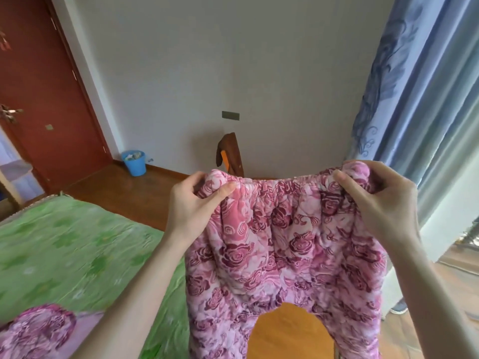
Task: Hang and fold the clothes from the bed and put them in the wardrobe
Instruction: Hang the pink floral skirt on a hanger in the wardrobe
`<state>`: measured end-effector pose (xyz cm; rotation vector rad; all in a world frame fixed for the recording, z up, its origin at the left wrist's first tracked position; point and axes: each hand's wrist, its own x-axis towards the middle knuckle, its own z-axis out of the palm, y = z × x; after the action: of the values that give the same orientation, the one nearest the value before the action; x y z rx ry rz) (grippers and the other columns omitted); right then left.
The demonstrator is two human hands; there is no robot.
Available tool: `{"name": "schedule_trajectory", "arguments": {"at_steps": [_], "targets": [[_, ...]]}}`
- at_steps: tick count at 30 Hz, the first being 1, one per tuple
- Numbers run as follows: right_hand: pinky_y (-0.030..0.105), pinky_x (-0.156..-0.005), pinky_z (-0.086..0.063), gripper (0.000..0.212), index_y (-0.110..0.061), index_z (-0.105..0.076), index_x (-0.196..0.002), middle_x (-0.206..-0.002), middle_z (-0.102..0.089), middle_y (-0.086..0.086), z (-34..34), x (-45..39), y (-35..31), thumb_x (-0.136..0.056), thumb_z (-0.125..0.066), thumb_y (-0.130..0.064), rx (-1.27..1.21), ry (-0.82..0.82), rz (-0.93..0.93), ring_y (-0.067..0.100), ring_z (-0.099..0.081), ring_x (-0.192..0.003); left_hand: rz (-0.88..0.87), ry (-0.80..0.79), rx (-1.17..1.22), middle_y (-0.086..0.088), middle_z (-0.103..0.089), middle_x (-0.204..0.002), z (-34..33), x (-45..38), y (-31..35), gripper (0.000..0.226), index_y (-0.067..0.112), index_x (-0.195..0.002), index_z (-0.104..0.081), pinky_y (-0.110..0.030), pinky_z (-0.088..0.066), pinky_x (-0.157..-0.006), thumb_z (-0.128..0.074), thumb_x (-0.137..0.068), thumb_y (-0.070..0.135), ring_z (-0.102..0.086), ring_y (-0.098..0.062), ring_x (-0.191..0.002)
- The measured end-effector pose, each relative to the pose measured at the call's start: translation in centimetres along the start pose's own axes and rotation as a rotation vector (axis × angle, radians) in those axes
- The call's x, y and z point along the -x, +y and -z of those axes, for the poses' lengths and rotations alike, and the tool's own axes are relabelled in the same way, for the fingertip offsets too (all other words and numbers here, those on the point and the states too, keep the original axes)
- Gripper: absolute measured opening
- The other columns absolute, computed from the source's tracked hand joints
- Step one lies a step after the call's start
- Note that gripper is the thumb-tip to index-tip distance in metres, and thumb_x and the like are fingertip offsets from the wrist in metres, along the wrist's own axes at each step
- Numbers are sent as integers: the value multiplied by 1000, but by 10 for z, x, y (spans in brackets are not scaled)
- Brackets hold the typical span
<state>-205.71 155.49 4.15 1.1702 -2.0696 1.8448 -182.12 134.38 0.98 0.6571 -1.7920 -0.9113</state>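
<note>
Right now the person is holding a pair of pink rose-patterned trousers [282, 255] up in the air by the elastic waistband, one corner in each hand. The left hand [193, 203] pinches the waistband's left end between thumb and curled fingers; the right hand [381, 200] grips the right end the same way, bunching the cloth a little. Held like that, the two legs hang straight down and apart, which I take to be a way of squaring the garment before folding it. They hang just beside the bed [64, 242] with its green cover, not on it. Another piece in the same pink print [39, 330] lies on the bed's near corner, not yet dealt with. Behind are a blue bin [134, 163], a red door [46, 81] and blue curtains [420, 99]. I can't see the wardrobe from here.
</note>
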Motion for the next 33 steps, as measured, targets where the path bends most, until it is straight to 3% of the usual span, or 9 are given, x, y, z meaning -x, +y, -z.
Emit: {"name": "schedule_trajectory", "arguments": {"at_steps": [6,9,12,19,22,27,33], "targets": [[38,-85,-63,32,-28,-76,-109,-94,-77,-12,-34,-74,35,-83,-83,-47,29,58,7,7,-75,-90,42,-6,97,4,-79,-87,-46,-81,-32,32,15,-93,-77,-45,-64,-76,-84,-84,45,-77,-9,-84],[26,-86,-60,33,-25,-77,-109,-96,-77,-12,-54,-122,48,-84,-83,-46,33,105,16,6,-74,-93,52,-24,152,4,-80,-88,-65,-136,-45,32,15,-93,-77,-44,-64,-78,-84,-84,45,-77,-10,-85],[30,-86,-61,33,-24,-77,-109,-95,-77,-12,-78,-167,59,-84,-83,-46,57,137,20,6,-74,-92,86,-139,182,3,-80,-92,-76,-192,-61,35,17,-96,-76,-48,-64,-83,-84,-82,48,-78,-14,-88],[31,-81,-63,28,-30,-75,-106,-91,-76,-14,-125,-236,85,-84,-84,-45,41,184,39,4,-74,-87,64,-380,149,14,-79,-103,-89,-283,-104,48,24,-113,-71,-27,-62,-83,-89,-72,42,-75,-5,-97],[28,-81,-62,26,-30,-74,-106,-92,-76,-13,-144,-263,106,-85,-85,-41,31,162,45,4,-74,-88,30,-333,165,14,-79,-106,-103,-305,-126,44,23,-116,-71,-28,-64,-81,-87,-78,38,-76,-6,-99],[11,-75,-53,22,-27,-74,-103,-92,-74,-16,-177,-311,154,-87,-81,-41,32,86,52,-3,-70,-84,-34,-165,44,19,-77,-102,-130,-339,-166,39,26,-113,-73,-24,-63,-79,-85,-80,42,-74,1,-96],[13,-68,-55,24,-21,-74,-102,-86,-76,-13,-226,-379,235,-88,-79,-39,-7,-52,29,1,-73,-80,-31,-24,-103,19,-76,-102,-168,-389,-217,46,22,-115,-74,-20,-61,-79,-82,-79,49,-72,3,-96]]}}
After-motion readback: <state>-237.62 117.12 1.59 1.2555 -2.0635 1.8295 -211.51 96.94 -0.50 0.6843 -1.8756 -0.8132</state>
